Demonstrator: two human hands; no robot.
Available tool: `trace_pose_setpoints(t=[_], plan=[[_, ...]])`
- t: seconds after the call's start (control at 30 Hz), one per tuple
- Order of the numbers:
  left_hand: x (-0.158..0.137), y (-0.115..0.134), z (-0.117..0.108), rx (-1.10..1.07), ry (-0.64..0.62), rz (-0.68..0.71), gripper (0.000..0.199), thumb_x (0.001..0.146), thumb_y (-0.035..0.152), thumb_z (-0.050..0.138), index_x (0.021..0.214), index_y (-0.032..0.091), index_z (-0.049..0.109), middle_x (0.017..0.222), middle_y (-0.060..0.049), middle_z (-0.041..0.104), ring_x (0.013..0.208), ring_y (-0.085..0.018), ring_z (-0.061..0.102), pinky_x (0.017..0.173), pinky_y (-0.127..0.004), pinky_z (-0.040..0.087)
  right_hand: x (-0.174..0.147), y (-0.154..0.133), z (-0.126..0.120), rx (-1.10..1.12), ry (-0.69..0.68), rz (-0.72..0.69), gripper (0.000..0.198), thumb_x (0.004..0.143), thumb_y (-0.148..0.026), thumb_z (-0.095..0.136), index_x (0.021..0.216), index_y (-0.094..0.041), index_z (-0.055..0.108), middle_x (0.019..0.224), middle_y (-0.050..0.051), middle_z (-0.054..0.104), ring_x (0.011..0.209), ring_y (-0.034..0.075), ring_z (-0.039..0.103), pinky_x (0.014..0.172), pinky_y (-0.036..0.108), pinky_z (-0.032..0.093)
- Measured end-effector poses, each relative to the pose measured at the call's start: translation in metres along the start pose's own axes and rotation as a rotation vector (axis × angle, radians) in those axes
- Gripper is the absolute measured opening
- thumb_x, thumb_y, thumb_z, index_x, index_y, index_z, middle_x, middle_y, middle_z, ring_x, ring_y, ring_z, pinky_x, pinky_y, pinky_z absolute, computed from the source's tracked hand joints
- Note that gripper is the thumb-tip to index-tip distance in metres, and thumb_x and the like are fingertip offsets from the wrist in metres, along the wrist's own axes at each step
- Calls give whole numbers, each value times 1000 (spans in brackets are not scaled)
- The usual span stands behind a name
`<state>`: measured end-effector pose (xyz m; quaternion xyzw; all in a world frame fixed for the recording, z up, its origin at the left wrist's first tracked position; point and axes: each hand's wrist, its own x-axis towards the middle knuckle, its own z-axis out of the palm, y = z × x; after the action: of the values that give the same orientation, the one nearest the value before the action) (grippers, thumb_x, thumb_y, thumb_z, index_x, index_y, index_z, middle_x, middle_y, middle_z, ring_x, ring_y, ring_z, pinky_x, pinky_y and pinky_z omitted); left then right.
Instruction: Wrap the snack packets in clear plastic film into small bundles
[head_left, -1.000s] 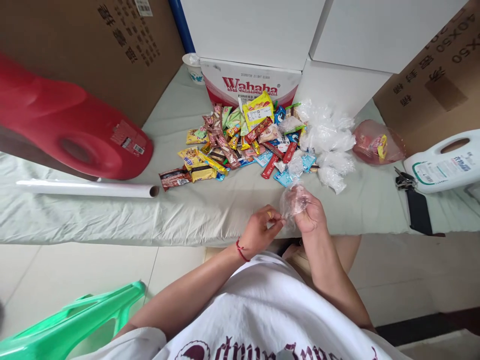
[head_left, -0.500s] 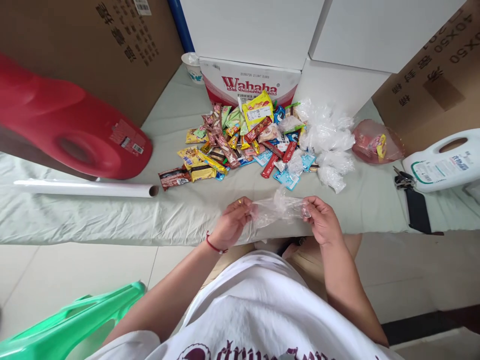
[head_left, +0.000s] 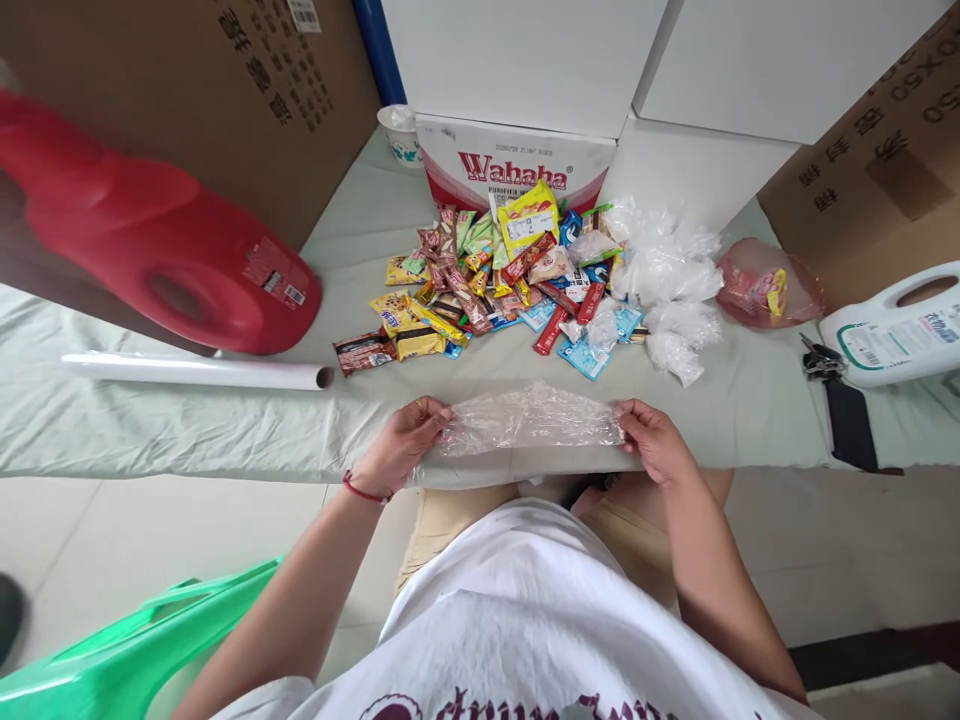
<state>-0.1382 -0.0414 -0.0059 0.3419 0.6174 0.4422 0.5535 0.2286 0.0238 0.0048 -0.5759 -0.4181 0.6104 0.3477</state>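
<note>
Sideways, crinkled plastic [head_left: 536,420] spans left grip [head_left: 405,437] to right grip [head_left: 652,440].

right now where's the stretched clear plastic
In the head view, near centre: the clear plastic spans between left hand and right hand, just below the snacks.

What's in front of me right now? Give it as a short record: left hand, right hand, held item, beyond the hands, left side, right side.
Left hand: pinching one end of the clear plastic
Right hand: pinching its other end
Held item: crinkled, spread between the hands above the pale green cloth
Beyond the hands: heap of wrapped snacks before the Wahaha box; bunched clear bags at its right
Left side: white roll, red jug
Right side: white bottle, keys, red mesh bag
</note>
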Motion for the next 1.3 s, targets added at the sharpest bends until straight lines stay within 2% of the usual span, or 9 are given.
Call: trace_pose_setpoints(t=[0.13,0.3,0.4,0.57,0.83,1.03,1.1,1.2,1.3], plan=[[-10,-3,16,520,196,436,63,72,50,85,123,21,61,140,-16,56,128,-34,59,103,-50,53,3,6,11,-121,-22,-57,45,69,-61,83,76,-20,65,60,-5,48,53,9,40,45,22,33],[-3,4,50,913,7,787,60,77,46,83,131,25,66,153,-16,54,154,-44,31,127,-68,7,3,2,17,-149,-54,-56,45,70,-62,81,76,-20,64,59,-5,49,54,10,40,44,22,32],[15,5,57,861,-29,754,17,90,36,66,98,24,74,119,-12,74,141,-39,50,125,-64,18,2,-1,12,-170,-60,-51,46,71,-61,81,73,-20,62,58,-5,48,53,9,39,44,22,32],[28,12,45,401,52,451,24,93,44,60,87,21,66,88,-7,72,94,-25,68,91,-41,52,-4,-1,-13,-168,-30,-7,48,69,-60,84,69,-19,59,57,-6,45,51,7,36,43,20,28],[35,22,25,96,-162,-38,36,82,55,68,79,23,52,60,6,40,48,-11,34,45,-24,28,-7,-14,-15,75,-244,201,51,64,-56,92,71,-18,58,58,-7,42,48,4,27,41,17,16],[5,37,29,512,556,544,23,79,33,76,93,23,61,94,-6,59,87,-23,54,76,-35,46,-5,-19,9,192,-274,175,50,64,-54,93,73,-18,59,61,-6,43,50,5,29,41,17,16],[-19,42,48,463,459,594,16,90,38,68,90,23,62,86,-4,59,79,-20,53,75,-33,45,-9,-20,19,162,-297,141,48,67,-55,91,75,-19,60,64,-5,46,52,6,33,42,17,19],[-39,45,89,299,-105,415,33,98,50,55,83,22,62,74,-1,59,68,-16,53,64,-30,42,-18,-21,34,34,-329,16,45,78,-59,82,76,-20,59,63,-5,47,53,8,37,46,20,28],[-26,42,127,223,-119,290,35,91,55,64,84,21,58,71,1,56,65,-14,49,62,-29,38,-27,-21,46,-161,-348,-182,40,90,-58,70,79,-21,59,64,-5,49,56,10,42,52,23,35]])
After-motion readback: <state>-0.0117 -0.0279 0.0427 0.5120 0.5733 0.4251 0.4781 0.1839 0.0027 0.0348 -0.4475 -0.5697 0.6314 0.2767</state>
